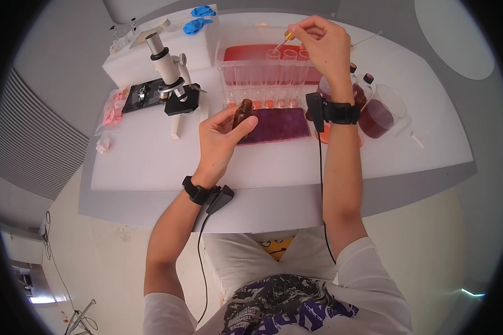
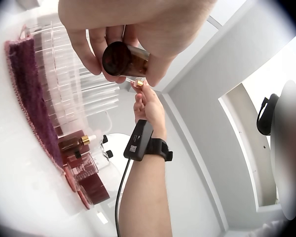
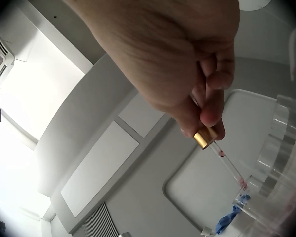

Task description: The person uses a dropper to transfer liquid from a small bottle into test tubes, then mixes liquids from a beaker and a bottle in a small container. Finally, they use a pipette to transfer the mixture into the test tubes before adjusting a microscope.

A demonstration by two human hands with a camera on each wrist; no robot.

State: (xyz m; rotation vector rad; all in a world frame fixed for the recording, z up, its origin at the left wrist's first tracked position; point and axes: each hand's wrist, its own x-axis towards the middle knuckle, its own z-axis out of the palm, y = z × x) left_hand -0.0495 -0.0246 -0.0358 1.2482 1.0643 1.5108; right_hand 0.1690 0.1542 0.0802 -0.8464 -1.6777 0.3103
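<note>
My left hand (image 1: 217,137) holds a small brown glass bottle (image 1: 242,113), uncapped and upright, over the near edge of a purple cloth (image 1: 282,124). Raised behind it, my right hand (image 1: 325,53) pinches a dropper (image 3: 205,138) by its top, just above the gold collar. Some reddish liquid shows inside the dropper's slanting glass tube (image 3: 230,165). Its tip is right at the mouth of a clear test tube (image 1: 273,68), one of several standing in a clear rack (image 1: 229,75). Reddish contents show at the bottoms of the tubes.
A microscope (image 1: 165,67) stands to the left, beside a black case (image 1: 142,96). Blue gloves (image 1: 197,25) lie on a white box (image 1: 201,47). At right are a beaker of dark red liquid (image 1: 376,119) and black-capped bottles (image 1: 368,81). A red-filled tub (image 1: 246,53) sits behind the rack.
</note>
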